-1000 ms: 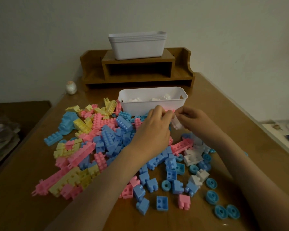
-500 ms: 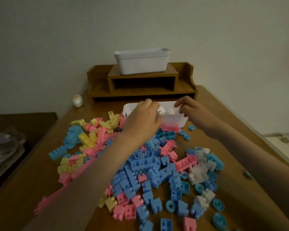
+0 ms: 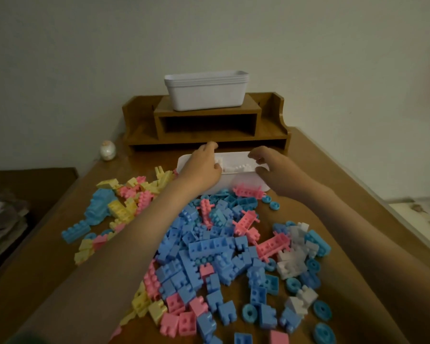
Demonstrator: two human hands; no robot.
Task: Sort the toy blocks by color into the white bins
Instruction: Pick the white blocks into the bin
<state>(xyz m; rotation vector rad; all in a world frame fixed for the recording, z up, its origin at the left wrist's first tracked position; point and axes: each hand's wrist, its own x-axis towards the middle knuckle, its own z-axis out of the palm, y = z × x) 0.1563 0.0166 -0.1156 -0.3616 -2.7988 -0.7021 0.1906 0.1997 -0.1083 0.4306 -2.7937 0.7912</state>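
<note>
A white bin (image 3: 246,181) stands on the wooden table behind the block pile, with white blocks (image 3: 236,167) in it. My left hand (image 3: 204,167) hovers over the bin's left end, fingers loosely spread, and I see nothing gripped in it. Over the bin's right end is my right hand (image 3: 271,167), fingers loosely curled and holding nothing. In front of the bin lies a mixed pile: blue blocks (image 3: 209,249), pink blocks (image 3: 273,244), yellow blocks (image 3: 119,209) on the left, and white blocks (image 3: 293,261) on the right.
Several nested white bins (image 3: 206,93) sit on a wooden desk shelf (image 3: 271,130) against the wall. A small egg-shaped ornament (image 3: 107,150) stands at the shelf's left. Blue wheels (image 3: 322,310) lie at the front right. The table edge runs along the right.
Both hands moved forward from above the pile to over the bin. The white piece held between them a second ago is gone from the fingers. The camera tilted up.
</note>
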